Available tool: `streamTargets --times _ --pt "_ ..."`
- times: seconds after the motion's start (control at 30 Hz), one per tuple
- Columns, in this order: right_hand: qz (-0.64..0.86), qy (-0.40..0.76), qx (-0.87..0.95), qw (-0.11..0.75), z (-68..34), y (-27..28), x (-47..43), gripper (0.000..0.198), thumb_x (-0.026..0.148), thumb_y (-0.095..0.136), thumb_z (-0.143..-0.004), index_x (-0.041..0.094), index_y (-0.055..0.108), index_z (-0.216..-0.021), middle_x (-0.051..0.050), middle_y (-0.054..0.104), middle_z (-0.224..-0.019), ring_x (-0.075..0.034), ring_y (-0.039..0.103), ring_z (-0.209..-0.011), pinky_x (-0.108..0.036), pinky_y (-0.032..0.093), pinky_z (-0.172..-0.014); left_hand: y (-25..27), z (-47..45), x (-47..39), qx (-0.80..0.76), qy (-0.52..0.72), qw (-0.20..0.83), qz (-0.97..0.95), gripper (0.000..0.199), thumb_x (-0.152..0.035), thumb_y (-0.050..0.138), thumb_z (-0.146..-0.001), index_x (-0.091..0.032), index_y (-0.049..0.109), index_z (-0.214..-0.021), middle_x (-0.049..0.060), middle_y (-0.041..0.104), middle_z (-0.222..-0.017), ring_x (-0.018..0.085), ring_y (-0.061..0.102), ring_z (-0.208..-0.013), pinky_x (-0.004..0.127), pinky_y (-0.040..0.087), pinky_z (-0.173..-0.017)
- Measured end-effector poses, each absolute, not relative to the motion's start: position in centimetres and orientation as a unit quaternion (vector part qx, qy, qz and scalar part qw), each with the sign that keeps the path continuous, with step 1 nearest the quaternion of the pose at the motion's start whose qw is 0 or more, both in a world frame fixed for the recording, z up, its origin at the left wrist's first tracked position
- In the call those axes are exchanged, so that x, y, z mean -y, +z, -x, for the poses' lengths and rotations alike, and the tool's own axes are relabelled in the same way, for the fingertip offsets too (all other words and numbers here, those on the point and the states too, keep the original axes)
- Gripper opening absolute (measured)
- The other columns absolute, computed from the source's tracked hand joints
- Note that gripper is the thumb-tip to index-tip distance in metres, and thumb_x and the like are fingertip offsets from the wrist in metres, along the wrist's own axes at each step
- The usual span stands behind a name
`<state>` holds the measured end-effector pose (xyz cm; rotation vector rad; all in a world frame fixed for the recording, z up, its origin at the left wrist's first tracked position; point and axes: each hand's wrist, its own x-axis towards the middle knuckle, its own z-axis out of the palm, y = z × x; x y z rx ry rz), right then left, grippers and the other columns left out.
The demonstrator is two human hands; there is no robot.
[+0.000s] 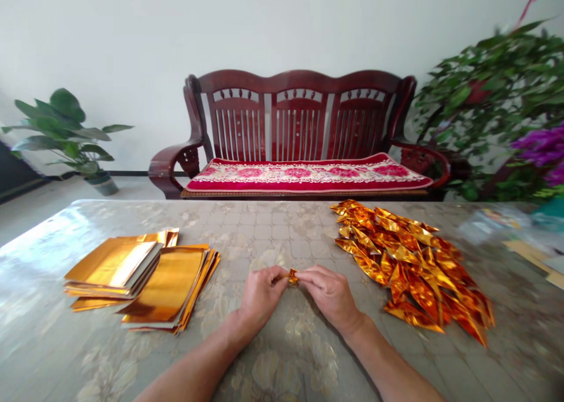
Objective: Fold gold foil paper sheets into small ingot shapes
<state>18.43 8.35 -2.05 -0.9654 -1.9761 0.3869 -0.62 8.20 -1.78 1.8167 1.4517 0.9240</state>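
Between my fingertips, over the middle of the table, is a small folded piece of gold foil paper (293, 277). My left hand (263, 289) pinches its left end, and my right hand (329, 291) pinches the other end. Most of the piece is hidden by the fingers. Left of my hands lie two stacks of flat gold foil sheets (170, 287), with grey backs showing at some edges. To the right is a heap of folded gold foil pieces (409, 255), boat-like with pointed ends.
The table (264, 225) has a patterned, shiny cover. Clear plastic packaging (496, 223) and tan card (529, 258) lie at its right side. Beyond stands a dark red wooden bench (297, 126) with a floral cushion. Potted plants flank it left (70, 131) and right (484, 96).
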Motion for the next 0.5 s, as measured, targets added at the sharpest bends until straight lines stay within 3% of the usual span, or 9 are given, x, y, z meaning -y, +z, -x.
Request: streamTargets --times 0.17,0.33,0.5 --pt "0.398 0.145 0.791 0.441 -18.23 -2.13 -8.2 0.024 0.011 0.062 -0.088 0.025 0.075 -0.101 -0.002 0.076 -0.089 -0.015 0.072 -0.079 -0.023 0.057 -0.073 -1.97 0.57 -8.03 -0.54 0.348 0.287 -0.71 0.02 -0.022 0.055 -0.087 -0.02 0.074 -0.08 0.0 0.074 -0.074 0.015 0.066 -0.069 0.022 0.045 -0.063" --pt "0.44 0.145 0.768 0.443 -18.11 -2.44 -8.19 0.031 0.014 0.063 -0.086 0.025 0.072 -0.113 -0.002 0.077 -0.101 -0.017 0.074 -0.087 -0.027 0.058 -0.085 -1.81 0.65 -7.88 -0.531 0.337 0.21 -0.748 0.021 -0.017 0.055 -0.088 -0.02 0.072 -0.075 0.001 0.072 -0.073 0.014 0.065 -0.07 0.022 0.044 -0.065" --pt "0.465 0.156 0.753 0.438 -18.06 -2.75 -8.13 0.029 0.017 0.063 -0.086 0.024 0.073 -0.112 -0.002 0.077 -0.1 -0.018 0.075 -0.085 -0.027 0.059 -0.085 -1.86 0.87 -7.68 -0.514 0.346 0.166 -0.767 0.018 -0.018 0.056 -0.09 -0.02 0.072 -0.082 0.002 0.073 -0.077 0.015 0.067 -0.074 0.023 0.045 -0.069"
